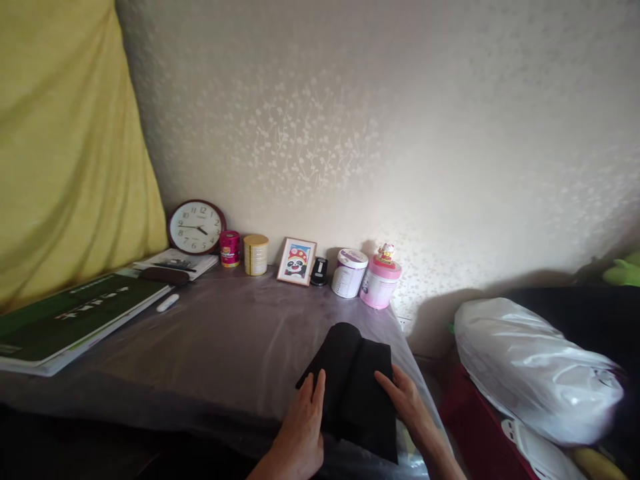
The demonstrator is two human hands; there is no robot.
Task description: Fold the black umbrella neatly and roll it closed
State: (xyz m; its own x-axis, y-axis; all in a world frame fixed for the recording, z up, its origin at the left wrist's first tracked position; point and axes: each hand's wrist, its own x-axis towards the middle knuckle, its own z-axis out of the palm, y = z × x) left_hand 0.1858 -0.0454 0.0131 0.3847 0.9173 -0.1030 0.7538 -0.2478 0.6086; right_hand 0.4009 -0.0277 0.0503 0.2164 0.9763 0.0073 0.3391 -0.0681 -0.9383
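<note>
A black folded piece (pixel 357 387), matte and soft-looking, lies near the table's front right corner. It has a raised, rounded left panel and a flatter right panel, with a crease between them. My left hand (pixel 301 423) holds its left edge, fingers close together against the side. At the right edge, my right hand (pixel 413 407) pinches it with the thumb on top; the other fingers are partly hidden beneath. Whether it is cloth, a bag or a cover I cannot make out.
Along the wall stand a clock (pixel 197 227), a magenta can (pixel 230 249), a yellow-lidded can (pixel 256 255), a panda picture frame (pixel 297 261), a black stapler-like object (pixel 319 271) and two tubs (pixel 349 274). Green book (pixel 85 313) at left; white plastic bag (pixel 535 367) beyond the table's right edge.
</note>
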